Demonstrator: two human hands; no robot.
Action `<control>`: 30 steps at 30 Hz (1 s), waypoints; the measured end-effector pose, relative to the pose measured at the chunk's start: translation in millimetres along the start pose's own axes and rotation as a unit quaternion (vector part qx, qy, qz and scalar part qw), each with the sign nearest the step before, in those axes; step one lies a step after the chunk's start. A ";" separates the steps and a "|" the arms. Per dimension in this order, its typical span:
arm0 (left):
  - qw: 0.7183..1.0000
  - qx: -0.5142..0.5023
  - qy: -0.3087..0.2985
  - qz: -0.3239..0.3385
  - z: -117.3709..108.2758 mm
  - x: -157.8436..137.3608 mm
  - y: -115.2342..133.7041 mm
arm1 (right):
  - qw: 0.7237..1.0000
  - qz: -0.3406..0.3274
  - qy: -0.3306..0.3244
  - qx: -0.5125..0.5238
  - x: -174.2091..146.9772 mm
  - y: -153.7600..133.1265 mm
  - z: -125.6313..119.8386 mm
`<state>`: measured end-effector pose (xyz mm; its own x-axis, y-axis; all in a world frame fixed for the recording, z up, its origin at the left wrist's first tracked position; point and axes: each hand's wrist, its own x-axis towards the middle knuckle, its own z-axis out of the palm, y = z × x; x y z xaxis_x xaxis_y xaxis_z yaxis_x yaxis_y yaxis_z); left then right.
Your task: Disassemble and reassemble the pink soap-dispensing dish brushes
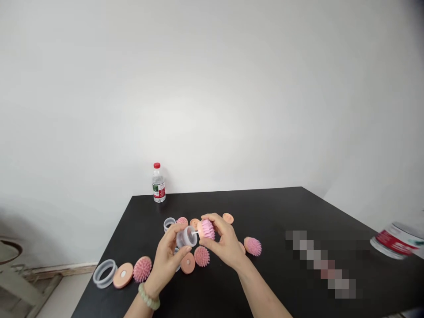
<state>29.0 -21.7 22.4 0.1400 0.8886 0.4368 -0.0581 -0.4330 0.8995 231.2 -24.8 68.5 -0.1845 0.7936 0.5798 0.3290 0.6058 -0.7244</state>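
My left hand (169,252), with a beaded bracelet at the wrist, is closed around a translucent plastic cup (186,237). Opposite it, my right hand (225,240) grips a pink bristle brush head (208,229) by its sides. A thin white stem reaches from the brush's peach base to the cup; whether the two are joined I cannot tell. Just below the hands lie a peach disc (187,263) with a pale centre and another pink brush head (202,256). Behind the left hand are a clear ring (169,223) and a partly hidden brush head (182,221).
On the black table (265,207), a clear ring (105,274), a peach disc (123,275) and a brush head (142,269) lie left. Another brush head (253,246) lies right. A water bottle (159,185) stands by the wall; a red-and-white tub (395,240) is far right.
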 end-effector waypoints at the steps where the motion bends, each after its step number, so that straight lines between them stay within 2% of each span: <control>1: 1.000 -0.001 0.006 0.003 -1.1 -1.7 -1.8 | 1.000 -0.005 -0.004 0.001 1.2 0.7 6.2; 6: 1.000 0.025 0.007 0.003 -4.5 -9.8 -2.5 | 0.999 -0.028 0.001 0.024 -7.7 15.0 32.7; 10: 0.998 0.054 -0.003 -0.013 -2.9 -13.8 4.0 | 0.998 -0.049 0.018 0.029 -22.2 27.3 41.9; 20: 0.999 0.000 -0.034 -0.023 0.8 -18.4 2.8 | 0.996 -0.054 0.001 0.069 -24.6 21.1 36.1; 26: 0.993 -0.075 -0.035 -0.081 2.1 -20.1 3.5 | 0.996 -0.056 -0.021 0.070 -22.4 15.1 31.1; 30: 0.987 -0.099 -0.044 -0.120 3.7 -20.5 3.4 | 0.995 -0.081 -0.031 0.052 -21.8 13.4 29.0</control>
<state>29.6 -41.9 16.5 0.2577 0.9418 0.2159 -0.2027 -0.1658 0.9651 212.8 -32.4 35.3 -0.2860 0.6846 0.6705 0.1922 0.7265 -0.6597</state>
